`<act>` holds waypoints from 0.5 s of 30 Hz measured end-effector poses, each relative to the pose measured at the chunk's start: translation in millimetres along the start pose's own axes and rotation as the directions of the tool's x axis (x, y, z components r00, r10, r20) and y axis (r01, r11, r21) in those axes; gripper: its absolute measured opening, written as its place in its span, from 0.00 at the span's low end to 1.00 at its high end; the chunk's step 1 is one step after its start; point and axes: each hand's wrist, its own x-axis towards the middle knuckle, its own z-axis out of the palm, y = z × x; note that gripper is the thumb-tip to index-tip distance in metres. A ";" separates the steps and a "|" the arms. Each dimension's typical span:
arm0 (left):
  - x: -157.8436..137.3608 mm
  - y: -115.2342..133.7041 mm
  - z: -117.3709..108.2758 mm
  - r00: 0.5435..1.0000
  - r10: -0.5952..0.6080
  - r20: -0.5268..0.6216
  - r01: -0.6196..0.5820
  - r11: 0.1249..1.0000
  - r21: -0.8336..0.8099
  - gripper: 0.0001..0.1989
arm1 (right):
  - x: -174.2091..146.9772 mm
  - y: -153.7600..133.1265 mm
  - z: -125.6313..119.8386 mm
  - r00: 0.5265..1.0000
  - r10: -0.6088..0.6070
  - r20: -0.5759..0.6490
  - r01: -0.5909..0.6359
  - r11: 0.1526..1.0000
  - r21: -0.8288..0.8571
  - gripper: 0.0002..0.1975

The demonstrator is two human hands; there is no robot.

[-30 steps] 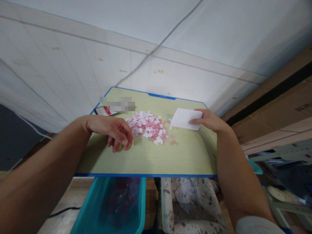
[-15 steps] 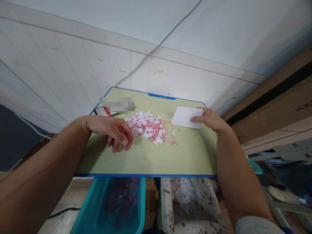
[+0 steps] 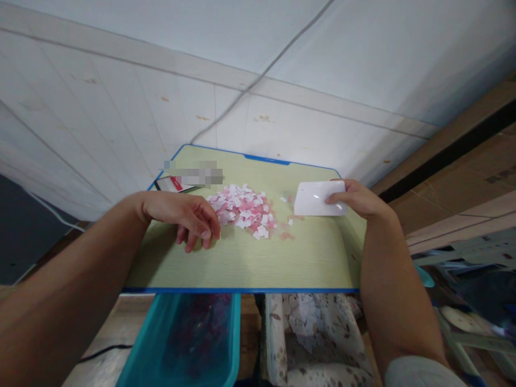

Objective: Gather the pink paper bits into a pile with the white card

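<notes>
In my right hand (image 3: 353, 196) is a flat white plastic scraper (image 3: 312, 199), gripped at its right end with the thumb on top and tilted over the right part of the table. A heap of small pink and white square pieces (image 3: 245, 207) lies mid-table, to the left of the scraper. My left hand (image 3: 191, 217) hangs at the heap's left edge, loosely bent with fingers apart and pointing down to the tabletop. Nothing shows in it. A few loose white pieces (image 3: 291, 221) lie between heap and scraper.
The table (image 3: 242, 269) has a blue rim and stands against a white wall. A phone (image 3: 167, 184) lies at its back left, beside a blurred-out patch. Below the front edge are a teal bin (image 3: 234, 344) and a patterned cloth-lined container (image 3: 276, 338) holding white scraps.
My right hand has moved the scraper a little to the right, away from the heap, and tilted it, uncovering a loose white piece. My left hand is nearly still.
</notes>
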 end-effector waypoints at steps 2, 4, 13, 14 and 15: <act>-0.2 -0.5 -0.2 1.000 -0.004 -0.001 0.004 1.000 0.002 0.23 | -2.0 -0.7 -1.9 0.998 -0.031 -0.046 0.032 0.999 0.029 0.22; -0.5 -0.4 0.1 1.000 -0.008 -0.003 0.008 1.000 0.006 0.23 | -2.4 -2.1 -0.2 0.998 -0.055 -0.021 0.055 0.998 0.020 0.22; 0.0 0.4 -0.3 1.000 -0.014 -0.005 0.014 1.000 0.000 0.21 | -9.6 -10.9 2.0 0.989 -0.001 0.147 0.007 0.999 -0.038 0.18; 0.2 0.5 -0.4 1.000 -0.014 -0.003 0.014 1.000 0.000 0.21 | -9.0 -11.7 4.7 0.987 0.000 0.160 0.007 0.999 -0.047 0.18; 0.4 0.5 -0.5 1.000 -0.015 -0.003 0.015 1.000 -0.001 0.20 | -7.6 -12.1 8.3 0.986 -0.003 0.167 0.012 0.999 -0.051 0.18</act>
